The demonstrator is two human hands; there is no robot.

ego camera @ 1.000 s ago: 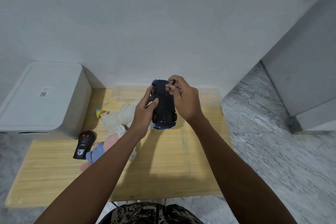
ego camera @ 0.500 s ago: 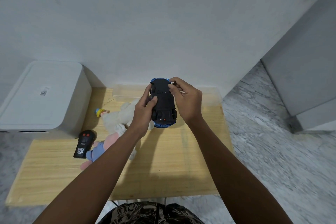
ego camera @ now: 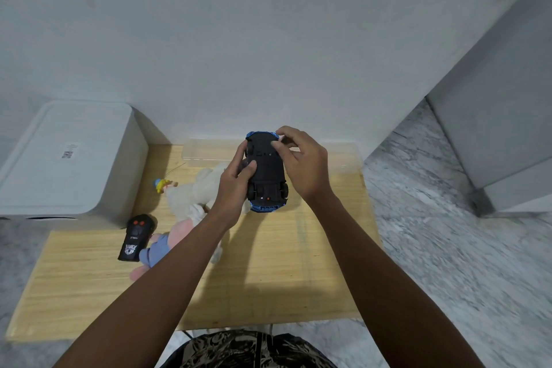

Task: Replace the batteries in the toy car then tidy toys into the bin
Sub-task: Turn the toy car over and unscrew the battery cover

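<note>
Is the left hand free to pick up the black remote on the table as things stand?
Probably not yet: the left hand grips the toy car, held upside down above the table. The remote itself lies uncovered, beside the plush toy.

Markings, none clearly legible
The white bin carried a small label with a code, too small to read; the black remote bore blurred white lettering and an emblem
</note>
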